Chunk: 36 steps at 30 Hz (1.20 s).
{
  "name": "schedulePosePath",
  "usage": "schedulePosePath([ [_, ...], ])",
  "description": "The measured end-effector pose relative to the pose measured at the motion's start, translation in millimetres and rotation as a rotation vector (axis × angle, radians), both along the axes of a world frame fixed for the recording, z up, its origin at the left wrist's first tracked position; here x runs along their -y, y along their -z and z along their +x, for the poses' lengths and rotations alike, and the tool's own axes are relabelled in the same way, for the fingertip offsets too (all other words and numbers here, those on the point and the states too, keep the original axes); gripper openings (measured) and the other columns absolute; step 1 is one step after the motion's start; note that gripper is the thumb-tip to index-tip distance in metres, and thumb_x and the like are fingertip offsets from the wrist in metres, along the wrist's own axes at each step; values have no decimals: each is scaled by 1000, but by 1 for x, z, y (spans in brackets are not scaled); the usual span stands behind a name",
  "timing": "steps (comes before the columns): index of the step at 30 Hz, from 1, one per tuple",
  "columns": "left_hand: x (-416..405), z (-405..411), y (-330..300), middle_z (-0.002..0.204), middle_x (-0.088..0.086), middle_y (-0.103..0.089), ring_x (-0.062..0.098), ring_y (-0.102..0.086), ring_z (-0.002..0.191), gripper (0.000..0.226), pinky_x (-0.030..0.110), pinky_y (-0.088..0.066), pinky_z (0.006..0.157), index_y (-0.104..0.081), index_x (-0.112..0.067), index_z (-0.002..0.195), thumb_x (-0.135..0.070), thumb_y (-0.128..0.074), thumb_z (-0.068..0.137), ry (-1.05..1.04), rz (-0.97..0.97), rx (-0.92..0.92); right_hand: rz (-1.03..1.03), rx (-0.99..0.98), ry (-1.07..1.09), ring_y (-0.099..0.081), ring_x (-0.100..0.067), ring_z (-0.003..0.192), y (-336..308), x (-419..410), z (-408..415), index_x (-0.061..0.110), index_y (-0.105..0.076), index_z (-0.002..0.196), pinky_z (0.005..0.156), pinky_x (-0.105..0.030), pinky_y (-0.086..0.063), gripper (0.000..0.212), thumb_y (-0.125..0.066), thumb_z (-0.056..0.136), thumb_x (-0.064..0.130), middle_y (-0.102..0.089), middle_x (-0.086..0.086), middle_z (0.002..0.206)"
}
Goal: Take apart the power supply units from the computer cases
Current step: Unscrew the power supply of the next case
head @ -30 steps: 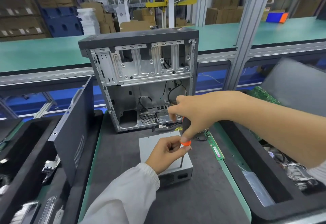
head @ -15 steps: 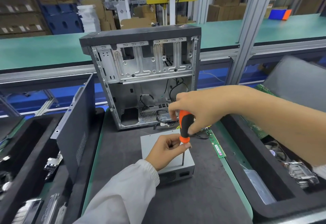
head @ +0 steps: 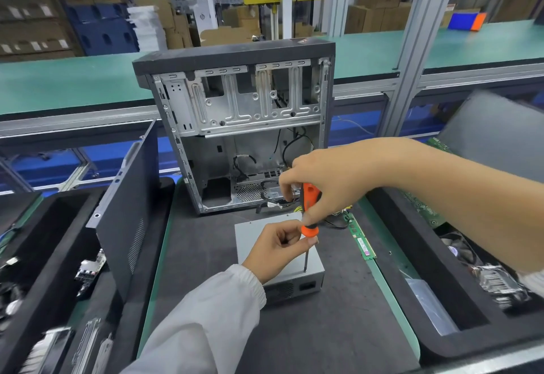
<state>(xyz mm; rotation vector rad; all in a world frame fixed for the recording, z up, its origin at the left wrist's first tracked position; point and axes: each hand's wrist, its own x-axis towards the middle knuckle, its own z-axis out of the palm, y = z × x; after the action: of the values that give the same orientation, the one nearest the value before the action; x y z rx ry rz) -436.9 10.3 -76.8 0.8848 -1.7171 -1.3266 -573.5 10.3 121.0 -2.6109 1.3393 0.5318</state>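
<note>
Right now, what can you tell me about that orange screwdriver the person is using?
The screwdriver has an orange handle with a black grip section and a thin metal shaft. It stands nearly upright, tip down on the top of the grey metal power supply box, near the box's front right corner. The right hand grips the upper handle from above, while the left hand pinches the lower orange end with its fingertips. The box lies flat on the dark mat, in front of the open computer case.

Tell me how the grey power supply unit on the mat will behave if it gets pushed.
The power supply unit is a squat metal box lying flat, so it would probably slide, not tip. It looks stiff and likely heavy for its size. The screwdriver tip bearing on its top probably helps pin it.
</note>
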Motion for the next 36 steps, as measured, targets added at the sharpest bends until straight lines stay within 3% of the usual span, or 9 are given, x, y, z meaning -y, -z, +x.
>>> schedulePosePath([
  [5,1,0,1,63,24,-24,39,-24,64,37,35,-29,68,-61,11,88,-25,-69,90,-5,-11,26,-185,-63,139,-67,-24,64,16,3,4,14,-53,82,46,-26,-39,62,-43,82,75,-65,-6,72],
  [9,-1,1,-2,64,18,-20,30,-21,63,13,32,-26,64,-68,-10,84,-22,-70,90,-6,-24,6,-81,-100,-2,-56,-20,78,8,0,3,21,-54,103,53,-28,-39,15,-53,94,33,-53,5,89],
  [11,-2,1,-5,63,10,-19,22,-20,61,13,32,-24,63,-66,-15,78,-19,-70,89,-7,-24,3,39,-74,-23,-57,-21,83,-1,-3,2,31,-52,111,59,-32,-44,26,-60,87,25,-44,5,97],
  [14,-2,0,-6,60,4,-18,17,-20,59,28,31,-25,63,-58,-22,65,-15,-68,89,0,-28,1,25,-54,40,-64,-20,80,3,-3,2,29,-52,110,64,-33,-51,42,-65,80,55,-55,2,95],
  [17,-1,-1,-5,62,8,-17,22,-19,60,25,33,-24,65,-56,-15,68,-16,-68,90,15,-34,25,-124,-75,168,-63,-15,47,13,-3,4,16,-51,87,48,-25,-44,56,-49,81,72,-60,0,53],
  [23,5,9,8,59,1,-20,16,-21,55,10,25,-23,57,-68,-13,91,-13,-74,84,107,-71,222,-106,25,0,-42,-2,69,11,-5,-5,25,-54,95,55,-23,-33,10,-62,89,27,-43,17,75],
  [26,7,15,14,57,-5,-25,8,-25,54,13,25,-24,56,-70,-16,91,-17,-77,80,143,-121,472,-107,47,33,-45,-7,74,10,-8,-11,26,-58,102,58,-28,-37,21,-59,86,13,-49,14,83],
  [30,9,12,11,53,-9,-28,8,-27,53,6,26,-25,57,-71,-22,85,-21,-76,80,183,-131,565,-98,48,76,-51,-18,87,11,-7,-15,25,-59,106,63,-31,-39,26,-58,87,7,-55,5,96],
  [36,10,11,12,50,-11,-31,6,-31,51,6,24,-27,57,-70,-25,79,-22,-75,81,174,-130,595,-71,118,102,-49,-7,75,12,-5,-25,27,-60,103,67,-31,-44,20,-63,87,16,-49,15,80],
])
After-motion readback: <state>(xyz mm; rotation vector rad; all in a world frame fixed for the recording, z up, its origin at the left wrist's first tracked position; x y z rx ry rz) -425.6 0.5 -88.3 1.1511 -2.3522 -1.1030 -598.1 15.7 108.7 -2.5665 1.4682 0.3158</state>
